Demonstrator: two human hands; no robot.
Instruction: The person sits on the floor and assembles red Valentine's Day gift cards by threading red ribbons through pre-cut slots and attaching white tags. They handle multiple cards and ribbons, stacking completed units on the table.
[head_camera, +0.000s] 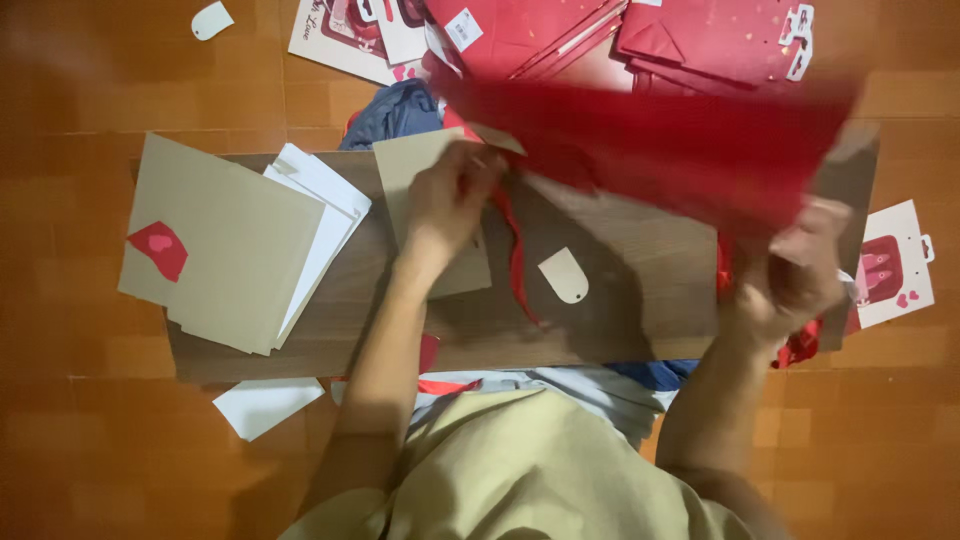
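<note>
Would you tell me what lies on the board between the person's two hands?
In the head view, a small cream tag and a red ribbon lie on the wooden board between the left hand and right hand.

bare board (620, 310) around the small tag (564, 274) lies open; cardboard stack (225, 240) crowds its left end.

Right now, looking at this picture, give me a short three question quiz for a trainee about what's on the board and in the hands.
1. True or false: both hands grip the red paper bag.
2. Which hand is nearer the stack of tan cardboard sheets?
3. What lies on the wooden board between the arms: A) scissors B) a small cream tag C) a cup?

Key: 1 true, left hand and right hand; 2 left; 3 B.
</note>
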